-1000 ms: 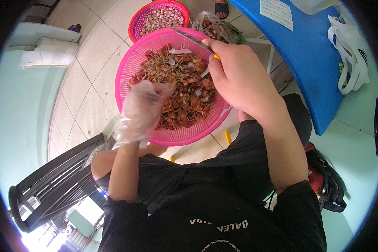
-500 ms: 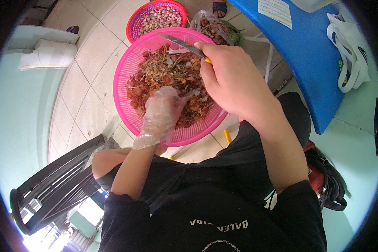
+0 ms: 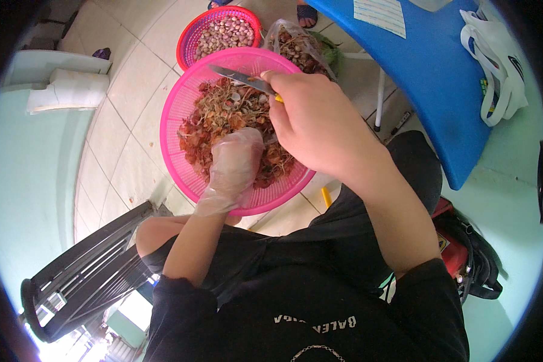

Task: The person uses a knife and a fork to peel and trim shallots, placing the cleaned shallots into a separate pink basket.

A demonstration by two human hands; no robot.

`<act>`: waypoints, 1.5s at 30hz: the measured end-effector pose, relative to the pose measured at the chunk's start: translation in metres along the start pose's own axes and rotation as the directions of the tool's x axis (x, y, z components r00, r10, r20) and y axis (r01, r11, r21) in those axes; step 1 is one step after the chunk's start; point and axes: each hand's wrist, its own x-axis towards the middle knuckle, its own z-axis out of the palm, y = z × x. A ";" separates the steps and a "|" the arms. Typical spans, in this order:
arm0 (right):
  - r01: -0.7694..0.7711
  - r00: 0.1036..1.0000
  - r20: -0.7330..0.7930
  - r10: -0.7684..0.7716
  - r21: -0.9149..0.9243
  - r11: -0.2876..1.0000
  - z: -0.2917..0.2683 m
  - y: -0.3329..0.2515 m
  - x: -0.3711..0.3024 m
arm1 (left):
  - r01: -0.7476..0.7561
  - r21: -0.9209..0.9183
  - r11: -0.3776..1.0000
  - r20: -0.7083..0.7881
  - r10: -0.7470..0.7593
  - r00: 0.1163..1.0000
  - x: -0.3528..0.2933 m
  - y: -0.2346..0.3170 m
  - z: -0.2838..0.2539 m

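A pink plastic basket (image 3: 174, 158) sits in front of my knees, heaped with dry reddish-brown shallot skins and roots (image 3: 223, 108). My left hand (image 3: 238, 158), in a clear plastic glove, is down on the skins in the near half of the basket. Its fingers point into the pile and are hidden. Over the right side of the basket, my bare right hand (image 3: 317, 117) is closed around the yellow handle of a knife (image 3: 244, 78). The blade points left, above the far part of the heap. Whether anything lies under the gloved fingers does not show.
Beyond the pink basket stands a red basket (image 3: 181, 45) of shallots (image 3: 226, 36). Beside it is a clear bag of unpeeled shallots (image 3: 295, 45). A blue table (image 3: 440, 90) with a white bag (image 3: 495, 66) is at right; a dark metal bench (image 3: 84, 265) is at left.
My right hand and the knife have shifted left over the basket. My left hand stays on the skins, its fingers now tucked further out of sight. The whole view has shifted slightly.
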 end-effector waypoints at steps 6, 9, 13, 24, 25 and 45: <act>0.027 0.999 -0.032 -0.027 -0.019 0.999 0.009 0.005 -0.001 | 0.038 -0.088 0.995 0.023 -0.036 0.999 0.010 0.006 -0.002; 0.022 1.000 -0.008 -0.022 -0.011 1.000 0.008 0.006 0.000 | 0.058 -0.074 0.996 0.066 -0.054 0.996 0.013 0.005 -0.003; 0.004 1.000 -0.001 -0.004 -0.032 0.999 0.007 0.009 -0.001 | 0.097 -0.012 0.995 0.209 -0.092 0.974 0.019 0.001 0.005; 0.020 1.000 -0.001 -0.020 -0.010 1.000 0.014 0.017 0.000 | 0.270 -0.400 0.876 0.131 -0.238 0.963 0.006 0.006 -0.047; 0.026 1.000 -0.006 -0.026 -0.008 1.000 0.015 0.018 0.000 | 0.328 -0.501 0.801 0.150 -0.293 0.944 0.002 0.011 -0.068; -0.199 0.841 0.475 -0.258 0.716 0.669 0.062 -0.040 -0.012 | 0.050 -0.587 -0.808 0.444 -0.270 0.855 -0.069 -0.048 -0.067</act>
